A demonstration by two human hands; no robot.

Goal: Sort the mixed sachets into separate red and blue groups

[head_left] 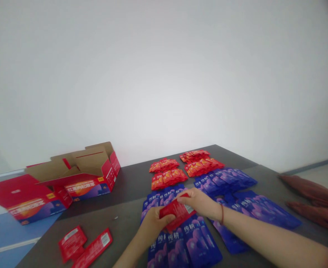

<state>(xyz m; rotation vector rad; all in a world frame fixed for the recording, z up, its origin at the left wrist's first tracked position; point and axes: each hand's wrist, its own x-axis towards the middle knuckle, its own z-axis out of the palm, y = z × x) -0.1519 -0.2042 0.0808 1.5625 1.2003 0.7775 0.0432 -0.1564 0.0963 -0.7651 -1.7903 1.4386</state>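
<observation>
A red pouch (177, 213) is held between both hands above the rows of purple pouches (186, 245). My left hand (157, 220) grips its left end, the thumb lying across the front. At the upper right end my right hand (196, 201) pinches the pouch, close to a white label. A dark red band circles the right wrist. Under and around the hands, purple pouches with white lettering overlap in rows. Two more red pouches (94, 248) with white labels lie at the front left of the table, partly on each other.
Open red cardboard boxes (87, 188) stand at the table's left side, flaps up. Orange-red pouches (168, 178) lie in overlapping groups at the back. Brownish-red folded material (317, 191) sits at the right. The dark table (130, 178) meets a pale wall behind.
</observation>
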